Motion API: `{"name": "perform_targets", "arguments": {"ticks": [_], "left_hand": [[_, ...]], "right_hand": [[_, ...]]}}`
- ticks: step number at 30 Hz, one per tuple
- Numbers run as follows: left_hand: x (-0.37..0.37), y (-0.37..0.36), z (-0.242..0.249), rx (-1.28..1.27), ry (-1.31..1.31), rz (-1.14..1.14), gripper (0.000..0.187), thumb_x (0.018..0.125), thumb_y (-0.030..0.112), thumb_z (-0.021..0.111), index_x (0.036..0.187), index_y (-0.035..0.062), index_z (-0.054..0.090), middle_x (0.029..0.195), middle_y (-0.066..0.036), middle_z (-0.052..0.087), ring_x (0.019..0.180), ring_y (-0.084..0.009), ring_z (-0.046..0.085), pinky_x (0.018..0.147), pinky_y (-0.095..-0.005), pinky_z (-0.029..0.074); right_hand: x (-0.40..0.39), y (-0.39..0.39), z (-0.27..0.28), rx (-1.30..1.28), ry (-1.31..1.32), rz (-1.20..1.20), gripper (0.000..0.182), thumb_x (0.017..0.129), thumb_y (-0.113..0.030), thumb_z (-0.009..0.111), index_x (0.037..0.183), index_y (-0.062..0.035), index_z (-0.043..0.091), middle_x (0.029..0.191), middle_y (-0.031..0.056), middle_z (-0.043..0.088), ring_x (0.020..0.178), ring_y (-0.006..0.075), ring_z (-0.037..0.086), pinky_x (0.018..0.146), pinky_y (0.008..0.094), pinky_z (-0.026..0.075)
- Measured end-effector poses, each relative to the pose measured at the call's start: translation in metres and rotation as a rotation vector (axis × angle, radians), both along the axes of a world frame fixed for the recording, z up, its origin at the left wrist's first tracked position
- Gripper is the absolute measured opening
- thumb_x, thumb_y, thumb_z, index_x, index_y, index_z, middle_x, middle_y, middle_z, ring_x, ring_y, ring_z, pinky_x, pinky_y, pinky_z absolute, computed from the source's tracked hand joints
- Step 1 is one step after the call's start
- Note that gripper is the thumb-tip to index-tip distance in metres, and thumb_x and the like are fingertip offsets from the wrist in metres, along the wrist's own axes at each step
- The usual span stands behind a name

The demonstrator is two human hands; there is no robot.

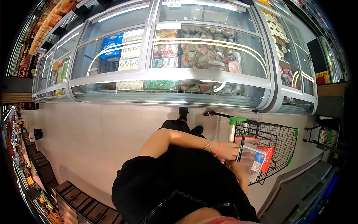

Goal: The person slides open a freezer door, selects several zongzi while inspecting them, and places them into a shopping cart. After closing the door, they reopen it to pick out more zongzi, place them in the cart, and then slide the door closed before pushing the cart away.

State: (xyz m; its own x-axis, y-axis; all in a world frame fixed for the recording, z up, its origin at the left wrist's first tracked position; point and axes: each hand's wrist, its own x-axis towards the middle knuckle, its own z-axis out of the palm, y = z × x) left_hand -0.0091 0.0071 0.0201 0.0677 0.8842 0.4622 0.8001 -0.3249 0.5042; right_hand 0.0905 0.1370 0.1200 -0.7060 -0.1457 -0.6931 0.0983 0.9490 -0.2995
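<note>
A shopping cart of black wire with green corner pieces stands at my right side. My left hand, with a bracelet and a red band at the wrist, is beside the dark cart handle; its fingers are curled together, and what they hold is hidden. Close below it, my right hand is at the lower end of the handle, its fingers mostly hidden. Inside the cart are a clear plastic container with a blue and white label and a red package.
Glass-covered freezers with bagged and boxed goods stretch across the front. Another cart stands at the far right. Stocked shelves and dark crates line the left. Pale tiled floor lies between.
</note>
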Motion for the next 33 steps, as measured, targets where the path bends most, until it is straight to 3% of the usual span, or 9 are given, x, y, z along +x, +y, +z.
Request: {"name": "perform_targets", "arguments": {"ticks": [2,3,6,10,16,20,23,26,33], "left_hand": [[-0.035,-0.03,0.009,0.273,-0.069,0.182,0.023,0.066,0.02,0.066,0.082,0.0054,0.059,0.096,-0.009,0.057,0.103,-0.0267,0.053,0.095,-0.0428,0.038],[-0.053,-0.043,0.007,0.24,-0.085,0.236,0.025,0.068,0.017,0.065,0.089,0.0049,0.057,0.102,-0.01,0.056,0.109,-0.0284,0.051,0.102,-0.0459,0.034],[-0.114,-0.081,-0.003,0.073,-0.048,0.474,0.035,0.07,0.022,0.071,0.1,0.0078,0.061,0.112,-0.008,0.057,0.114,-0.0259,0.049,0.103,-0.0458,0.032],[-0.181,-0.128,-0.004,0.026,-0.156,0.844,0.035,0.074,0.018,0.068,0.106,0.0075,0.059,0.113,-0.007,0.056,0.107,-0.0252,0.051,0.096,-0.0398,0.036],[-0.252,-0.16,-0.009,0.101,-0.133,1.143,0.035,0.076,0.015,0.065,0.109,0.0059,0.057,0.111,-0.01,0.055,0.105,-0.0268,0.051,0.092,-0.0384,0.037],[-0.272,-0.164,-0.018,0.07,-0.172,1.206,0.037,0.075,0.015,0.065,0.11,0.0053,0.057,0.108,-0.011,0.055,0.1,-0.0275,0.052,0.086,-0.0386,0.04],[-0.28,-0.158,-0.033,0.043,-0.144,1.232,0.031,0.074,0.014,0.066,0.104,0.0061,0.061,0.097,-0.007,0.055,0.091,-0.0263,0.054,0.078,-0.0368,0.043],[-0.285,-0.153,-0.038,0.01,-0.129,1.242,0.025,0.074,0.014,0.067,0.098,0.0069,0.064,0.091,-0.006,0.055,0.088,-0.0256,0.054,0.076,-0.0364,0.044],[-0.295,-0.146,-0.038,-0.087,-0.072,1.19,0.018,0.073,0.016,0.068,0.088,0.0098,0.063,0.089,-0.005,0.054,0.086,-0.0248,0.054,0.075,-0.037,0.045]], "right_hand": [[-0.017,-0.005,-0.003,0.032,0.038,-0.009,0.038,0.08,-0.042,0.065,0.07,-0.0053,0.068,0.063,0.0148,0.064,0.063,0.0335,0.063,0.059,0.0446,0.048],[-0.033,-0.014,0.01,0.079,0.08,0.012,0.039,0.081,-0.041,0.064,0.065,-0.0057,0.068,0.064,0.0158,0.063,0.063,0.0341,0.063,0.058,0.0447,0.047],[-0.069,-0.033,0.022,0.131,0.208,-0.11,0.03,0.083,-0.034,0.064,0.074,-0.0051,0.066,0.065,0.0144,0.064,0.065,0.0344,0.063,0.059,0.0444,0.047],[-0.117,-0.048,0.003,-0.003,0.496,-0.082,0.021,0.082,-0.024,0.066,0.085,-0.0042,0.06,0.069,0.0127,0.063,0.064,0.0339,0.061,0.058,0.0427,0.047],[-0.233,-0.093,-0.015,-0.041,0.601,-0.079,0.021,0.083,-0.021,0.065,0.092,-0.004,0.059,0.078,0.0138,0.065,0.071,0.0348,0.063,0.061,0.043,0.048],[-0.319,-0.113,-0.054,0.014,0.793,0.044,0.023,0.083,-0.019,0.064,0.1,-0.0065,0.057,0.083,0.0129,0.066,0.074,0.0353,0.064,0.064,0.0454,0.05],[-0.361,-0.123,-0.072,0.033,0.851,0.03,0.02,0.082,-0.018,0.064,0.097,-0.0072,0.057,0.082,0.0136,0.066,0.073,0.0351,0.064,0.065,0.0457,0.05],[-0.378,-0.121,-0.085,0.138,0.793,0.015,0.015,0.083,-0.017,0.064,0.094,-0.0086,0.059,0.08,0.0142,0.067,0.073,0.0344,0.064,0.065,0.0446,0.05],[-0.379,-0.102,-0.088,0.035,0.936,0.062,0.017,0.084,-0.023,0.064,0.084,-0.01,0.053,0.072,0.0107,0.064,0.066,0.0321,0.064,0.058,0.0427,0.049]]}}
